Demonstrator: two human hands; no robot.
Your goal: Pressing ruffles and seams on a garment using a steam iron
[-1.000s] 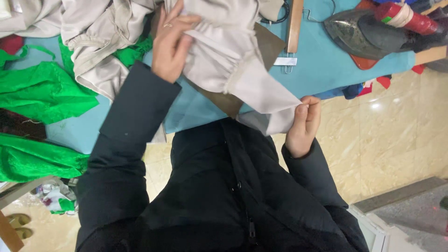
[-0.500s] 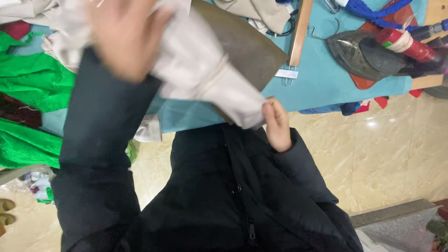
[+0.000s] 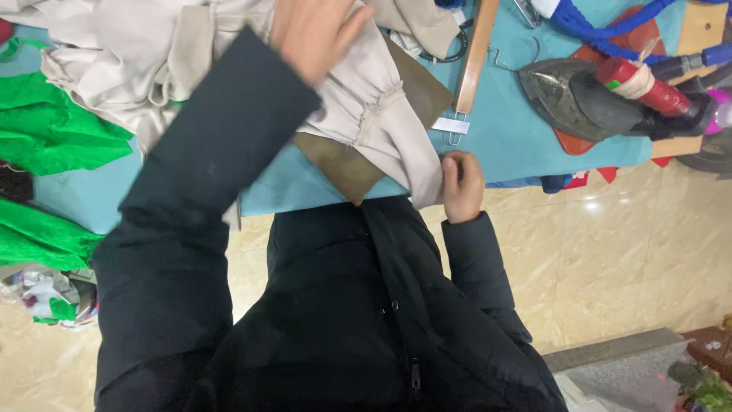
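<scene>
Beige garment (image 3: 358, 99) creased, gathered cuff; right hand (image 3: 461, 183) pinching sleeve end.

Counter (image 3: 518, 137): teal cover, runs across the far side of the scene. Old iron (image 3: 587, 95) far right, dark soleplate, red handle, sitting on a reddish-brown pad (image 3: 579, 141). Blue cord (image 3: 602, 23) looped just beyond the iron. Wooden clip hanger (image 3: 474, 61) left of the iron, metal clip at its near end. Brown board (image 3: 343, 164) lies flat near the counter's near edge. Green fabric (image 3: 53, 137) bunched far left, more hanging off the edge. Floor (image 3: 625, 252) is glossy beige tile; small crumpled scraps (image 3: 46, 294) on it at left.
</scene>
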